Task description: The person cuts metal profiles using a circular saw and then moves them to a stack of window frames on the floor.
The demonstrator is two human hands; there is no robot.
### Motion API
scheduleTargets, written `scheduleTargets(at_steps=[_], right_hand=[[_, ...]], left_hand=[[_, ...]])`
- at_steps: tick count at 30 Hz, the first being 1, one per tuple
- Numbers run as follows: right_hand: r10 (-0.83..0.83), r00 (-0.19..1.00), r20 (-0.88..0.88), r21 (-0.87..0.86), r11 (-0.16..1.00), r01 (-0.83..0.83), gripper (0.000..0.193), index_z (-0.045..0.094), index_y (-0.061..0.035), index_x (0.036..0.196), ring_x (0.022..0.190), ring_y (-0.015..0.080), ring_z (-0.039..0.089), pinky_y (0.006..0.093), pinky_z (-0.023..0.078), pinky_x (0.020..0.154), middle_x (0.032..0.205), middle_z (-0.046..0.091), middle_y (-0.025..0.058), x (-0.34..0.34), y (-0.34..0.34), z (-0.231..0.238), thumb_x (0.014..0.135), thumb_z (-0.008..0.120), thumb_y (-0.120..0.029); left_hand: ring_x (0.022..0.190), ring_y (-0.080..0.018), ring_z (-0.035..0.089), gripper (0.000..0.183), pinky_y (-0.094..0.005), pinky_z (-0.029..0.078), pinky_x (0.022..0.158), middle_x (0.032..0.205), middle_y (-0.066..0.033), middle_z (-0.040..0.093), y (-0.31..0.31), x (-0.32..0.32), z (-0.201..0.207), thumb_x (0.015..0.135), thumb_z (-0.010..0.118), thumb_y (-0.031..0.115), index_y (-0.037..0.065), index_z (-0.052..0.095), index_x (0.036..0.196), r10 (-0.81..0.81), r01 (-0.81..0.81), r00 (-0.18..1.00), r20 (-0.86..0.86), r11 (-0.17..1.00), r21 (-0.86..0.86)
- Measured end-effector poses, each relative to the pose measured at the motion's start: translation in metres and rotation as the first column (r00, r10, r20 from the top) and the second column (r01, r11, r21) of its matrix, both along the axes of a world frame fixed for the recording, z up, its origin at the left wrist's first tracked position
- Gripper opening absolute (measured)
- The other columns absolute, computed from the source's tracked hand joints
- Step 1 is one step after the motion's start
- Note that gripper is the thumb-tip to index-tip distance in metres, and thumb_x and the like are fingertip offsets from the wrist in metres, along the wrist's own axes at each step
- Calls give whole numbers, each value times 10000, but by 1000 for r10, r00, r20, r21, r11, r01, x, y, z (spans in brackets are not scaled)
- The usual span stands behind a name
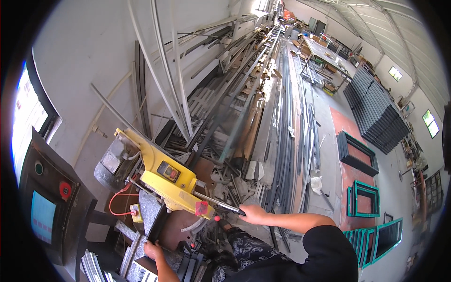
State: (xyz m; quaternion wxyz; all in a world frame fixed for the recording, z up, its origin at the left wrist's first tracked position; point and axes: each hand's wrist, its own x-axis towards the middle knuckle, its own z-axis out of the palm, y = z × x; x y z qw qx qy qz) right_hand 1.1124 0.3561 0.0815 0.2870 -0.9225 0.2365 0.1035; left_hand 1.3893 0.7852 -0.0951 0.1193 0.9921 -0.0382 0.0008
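My right hand is wrapped around the black-tipped end of a metal lever handle. That handle comes out of a yellow cut-off saw, which has a small switch box on its top and a grey motor at its left. My left hand is closed at the near end of a dark metal profile, below the saw head on the grey metal bed. The fingertips of the left hand are partly hidden. The blade and its contact with the profile cannot be made out.
At left stands a dark control cabinet with a screen and red button. Long metal profiles cover the floor ahead; several lean on the wall. Green-edged frames and a stack of dark frames are at right. Offcuts lie around my feet.
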Motion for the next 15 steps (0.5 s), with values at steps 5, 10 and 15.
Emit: scheduleTargets(at_steps=[5, 10, 15], right_hand=[[-18, 1000, -21, -38, 999, 17, 299, 530, -81, 984, 652, 396, 641, 512, 499, 575, 722, 645, 164, -2, 3, -11, 892, 633, -346], [-27, 999, 25, -10, 1000, 27, 299, 533, -86, 997, 654, 395, 643, 510, 497, 568, 723, 645, 167, -1, 5, -19, 891, 635, -347], [-33, 999, 33, -2, 999, 34, 311, 534, -81, 1014, 683, 402, 642, 511, 497, 587, 739, 642, 180, -12, -1, -41, 891, 639, -346]], left_hand=[[883, -428, 613, 394, -490, 497, 786, 941, -226, 630, -6, -1, 7, 683, 842, 200, -52, 632, 901, 16, -17, 999, -45, 1000, -9], [887, -414, 625, 457, -478, 505, 796, 945, -223, 644, 9, 6, -6, 713, 834, 291, -42, 646, 963, -23, 25, 999, -34, 998, 58], [863, -431, 608, 404, -493, 496, 779, 926, -229, 629, 0, -5, -6, 679, 845, 221, -50, 634, 891, -22, 22, 1000, 16, 1000, 7]])
